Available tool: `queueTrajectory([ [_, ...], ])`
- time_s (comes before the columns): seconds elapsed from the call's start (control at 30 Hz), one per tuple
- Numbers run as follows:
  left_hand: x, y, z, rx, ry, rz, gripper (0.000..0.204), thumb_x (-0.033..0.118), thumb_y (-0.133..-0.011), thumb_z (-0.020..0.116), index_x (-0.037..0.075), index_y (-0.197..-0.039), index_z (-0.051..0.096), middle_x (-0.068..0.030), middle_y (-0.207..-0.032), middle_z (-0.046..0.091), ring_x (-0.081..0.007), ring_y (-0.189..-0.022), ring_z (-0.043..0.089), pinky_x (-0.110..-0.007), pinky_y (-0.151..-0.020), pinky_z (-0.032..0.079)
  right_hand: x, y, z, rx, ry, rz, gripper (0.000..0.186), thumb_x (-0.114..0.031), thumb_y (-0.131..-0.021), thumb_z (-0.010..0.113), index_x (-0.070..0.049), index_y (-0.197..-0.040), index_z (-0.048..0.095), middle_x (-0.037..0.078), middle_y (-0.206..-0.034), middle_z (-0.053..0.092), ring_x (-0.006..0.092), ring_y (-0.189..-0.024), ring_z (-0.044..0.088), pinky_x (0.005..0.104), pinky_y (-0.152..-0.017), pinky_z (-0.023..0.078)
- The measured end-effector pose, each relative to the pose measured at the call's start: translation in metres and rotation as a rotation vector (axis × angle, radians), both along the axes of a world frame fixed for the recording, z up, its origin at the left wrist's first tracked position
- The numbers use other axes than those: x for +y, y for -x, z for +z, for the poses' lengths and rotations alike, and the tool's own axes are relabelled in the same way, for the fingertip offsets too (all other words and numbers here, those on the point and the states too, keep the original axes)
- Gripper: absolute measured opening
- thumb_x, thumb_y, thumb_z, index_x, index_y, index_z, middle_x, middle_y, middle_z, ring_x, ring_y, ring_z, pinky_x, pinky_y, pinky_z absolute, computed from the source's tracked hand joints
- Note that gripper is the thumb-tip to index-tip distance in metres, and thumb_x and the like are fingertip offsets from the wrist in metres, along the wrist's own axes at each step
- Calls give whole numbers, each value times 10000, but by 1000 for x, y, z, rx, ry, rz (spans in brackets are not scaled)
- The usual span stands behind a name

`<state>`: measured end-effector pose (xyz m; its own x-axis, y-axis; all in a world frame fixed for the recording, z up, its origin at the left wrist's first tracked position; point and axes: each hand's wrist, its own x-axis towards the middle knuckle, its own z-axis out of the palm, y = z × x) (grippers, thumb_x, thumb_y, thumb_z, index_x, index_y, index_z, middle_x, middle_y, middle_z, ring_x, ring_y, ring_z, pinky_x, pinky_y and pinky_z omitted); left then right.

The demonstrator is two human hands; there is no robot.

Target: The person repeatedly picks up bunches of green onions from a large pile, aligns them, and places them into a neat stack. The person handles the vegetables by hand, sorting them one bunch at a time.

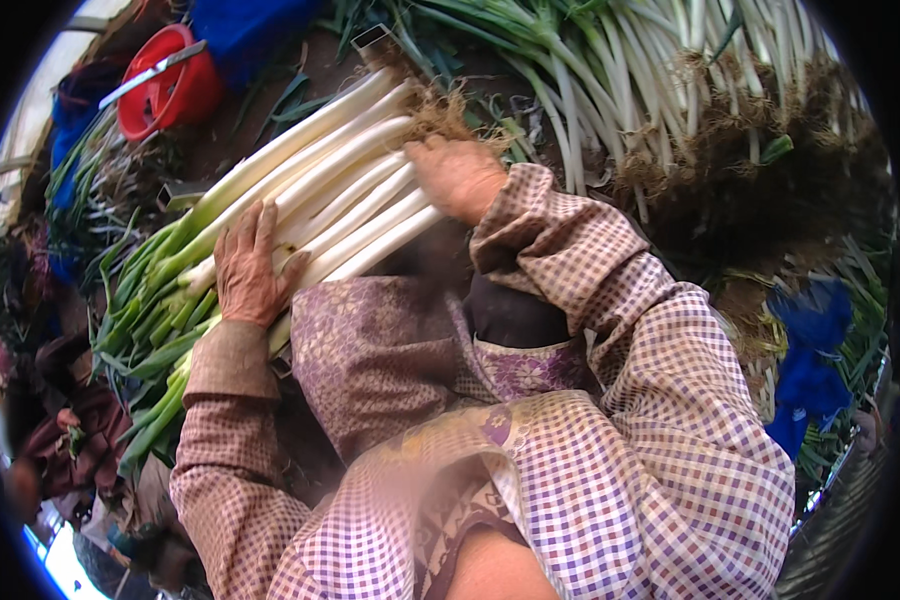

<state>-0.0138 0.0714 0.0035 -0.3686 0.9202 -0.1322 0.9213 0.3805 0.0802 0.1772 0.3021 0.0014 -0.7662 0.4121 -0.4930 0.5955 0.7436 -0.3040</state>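
A bundle of thick green onions (320,190) lies slantwise in front of me, white stalks side by side. Its hairy roots (440,112) point to the upper right and its green leaves (150,310) fan out at the lower left. My left hand (250,262) rests flat across the stalks where white turns to green, fingers stretched and thumb apart. At the root end, my right hand (458,178) has its fingers bent over the nearer stalks; the fingertips press against them. What lies beneath the bundle is mostly hidden, with a metal bar end (373,38) showing beyond the roots.
A large heap of green onions (620,80) lies at the far right, roots toward me. At the far left stands a red basin (173,85) with a pale strip across it, near blue sheeting (250,35). Another person's dark red clothing (85,430) shows at the left.
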Motion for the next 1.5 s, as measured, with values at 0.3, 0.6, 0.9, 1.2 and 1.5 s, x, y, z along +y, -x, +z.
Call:
queueTrajectory([
  [0.3,2,9,-6,99,-59,-119,819,483,-742,668,97,-1398,368,-176,-1354,443,-354,-1250,401,-471,-1046,270,58,-94,-31,1111,346,-602,323,-218,-938,550,-26,-1196,576,110,-1101,644,161,-990,608,240,-871,487],
  [0.6,-2,5,6,118,-99,-163,833,497,-732,662,103,-1398,355,-196,-1322,462,-382,-1196,430,-492,-1009,301,210,-166,-190,313,-229,-698,539,-253,-889,497,-80,-1380,356,193,-1369,414,365,-1236,433,413,-1024,380],
  [0.9,-2,0,8,76,-74,-89,850,410,-663,732,117,-1388,398,-196,-1305,477,-382,-1174,450,-485,-996,317,246,-160,-204,-208,-258,-624,397,-213,-856,616,-15,-1171,478,176,-1029,616,328,-988,614,476,-872,479],
  [1.2,-4,5,3,39,-121,-130,868,436,-670,718,105,-1398,380,-194,-1311,474,-379,-1184,446,-483,-996,316,164,-171,-249,12,-289,-741,437,-351,-862,587,-81,-1169,431,164,-1106,509,357,-975,591,486,-813,499],
  [1.5,2,-3,9,76,-134,-131,826,434,-688,711,103,-1378,401,-185,-1292,491,-375,-1173,454,-477,-993,323,190,-167,-231,-182,37,-844,507,-316,-863,587,-12,-1235,427,254,-1086,615,368,-996,618,457,-864,501],
])
